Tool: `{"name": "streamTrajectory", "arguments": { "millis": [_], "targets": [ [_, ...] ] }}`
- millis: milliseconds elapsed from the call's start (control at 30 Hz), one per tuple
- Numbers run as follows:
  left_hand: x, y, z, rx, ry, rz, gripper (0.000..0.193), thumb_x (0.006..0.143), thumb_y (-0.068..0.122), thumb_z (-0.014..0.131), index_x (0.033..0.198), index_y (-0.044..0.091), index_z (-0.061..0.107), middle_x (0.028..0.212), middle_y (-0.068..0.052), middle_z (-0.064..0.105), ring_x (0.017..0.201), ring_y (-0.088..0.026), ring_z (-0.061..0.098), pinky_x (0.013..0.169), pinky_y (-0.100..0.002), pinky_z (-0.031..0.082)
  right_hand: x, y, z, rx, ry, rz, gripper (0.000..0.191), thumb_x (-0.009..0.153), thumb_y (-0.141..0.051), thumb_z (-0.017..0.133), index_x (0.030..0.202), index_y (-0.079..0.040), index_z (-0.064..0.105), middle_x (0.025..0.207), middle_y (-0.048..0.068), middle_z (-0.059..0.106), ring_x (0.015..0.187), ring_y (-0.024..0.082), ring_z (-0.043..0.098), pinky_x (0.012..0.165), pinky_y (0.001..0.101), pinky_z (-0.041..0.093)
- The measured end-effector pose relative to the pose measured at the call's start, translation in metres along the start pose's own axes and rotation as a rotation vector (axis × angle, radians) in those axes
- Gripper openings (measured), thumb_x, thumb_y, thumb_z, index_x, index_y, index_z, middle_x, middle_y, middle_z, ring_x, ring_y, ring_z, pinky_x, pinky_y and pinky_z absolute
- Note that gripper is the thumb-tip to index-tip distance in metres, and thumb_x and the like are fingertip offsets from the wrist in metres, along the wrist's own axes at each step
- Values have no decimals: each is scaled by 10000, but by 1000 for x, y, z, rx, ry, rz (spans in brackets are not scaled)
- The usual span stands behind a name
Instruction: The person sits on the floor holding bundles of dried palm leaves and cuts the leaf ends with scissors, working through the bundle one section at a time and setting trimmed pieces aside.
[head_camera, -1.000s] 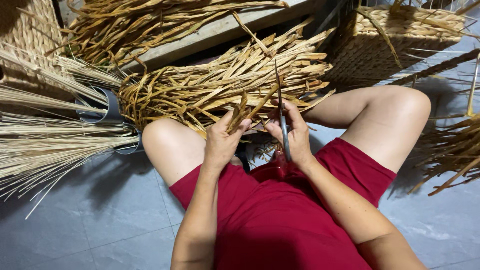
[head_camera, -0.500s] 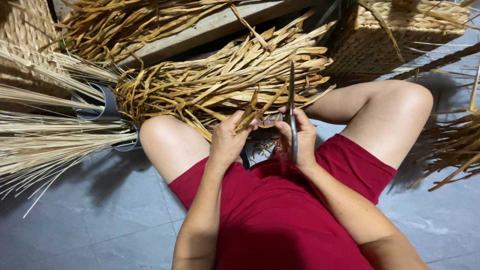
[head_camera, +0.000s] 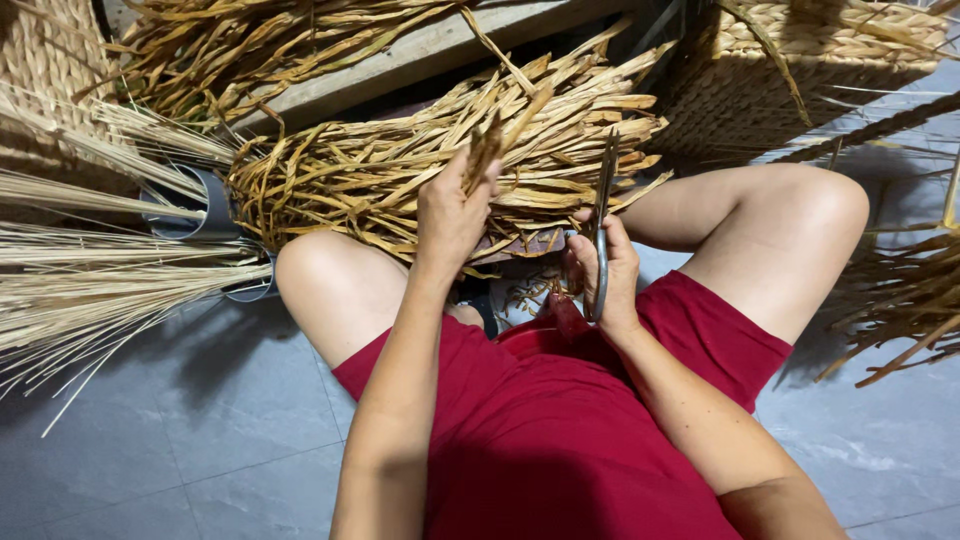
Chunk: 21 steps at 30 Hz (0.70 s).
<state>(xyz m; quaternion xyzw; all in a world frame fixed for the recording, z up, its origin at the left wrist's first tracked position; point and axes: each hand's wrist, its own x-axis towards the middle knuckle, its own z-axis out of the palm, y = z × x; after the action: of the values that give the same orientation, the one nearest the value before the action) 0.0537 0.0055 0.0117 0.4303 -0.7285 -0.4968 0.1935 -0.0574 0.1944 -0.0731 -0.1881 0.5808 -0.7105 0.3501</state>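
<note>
Since the earlier frame the left hand (head_camera: 452, 212) has risen away from the right hand (head_camera: 603, 280) and now holds up a short bunch of dry brown plant strips (head_camera: 487, 148), the fingers closed tight around its lower end. The right hand is wrapped around the handles of grey metal scissors (head_camera: 603, 215), blades pointing up and nearly together. The big heap of dry golden-brown strips (head_camera: 400, 175) lies on the grey tiled floor (head_camera: 180, 440) beyond the knees, so most material seems still unworked.
</note>
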Motion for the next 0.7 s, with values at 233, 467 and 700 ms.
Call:
{"name": "streamTrajectory", "arguments": {
  "millis": [233,467,700],
  "targets": [
    [11,-9,21,213,38,197,211,965,121,687,1170,116,636,929,-80,682,828,-182,710,721,-336,575,4,2,-2,-15,33,29,291,1001,-169,685,1260,-69,599,752,-34,571,586,44,506,520,198,412],
    [26,-17,43,358,135,315,309,851,83,759,1131,71,627,1041,-142,649,906,-386,702,766,-491,557,8,7,-2,-27,23,-20,285,1016,-181,686,1258,-60,596,734,-29,577,578,50,516,522,204,418],
    [49,-32,63,485,145,123,320,859,163,797,1085,53,598,1088,-164,576,871,-393,693,724,-501,559,11,11,-5,-36,43,-1,276,1013,-184,685,1248,-66,603,736,-28,582,571,47,517,507,204,415]
  ]
}}
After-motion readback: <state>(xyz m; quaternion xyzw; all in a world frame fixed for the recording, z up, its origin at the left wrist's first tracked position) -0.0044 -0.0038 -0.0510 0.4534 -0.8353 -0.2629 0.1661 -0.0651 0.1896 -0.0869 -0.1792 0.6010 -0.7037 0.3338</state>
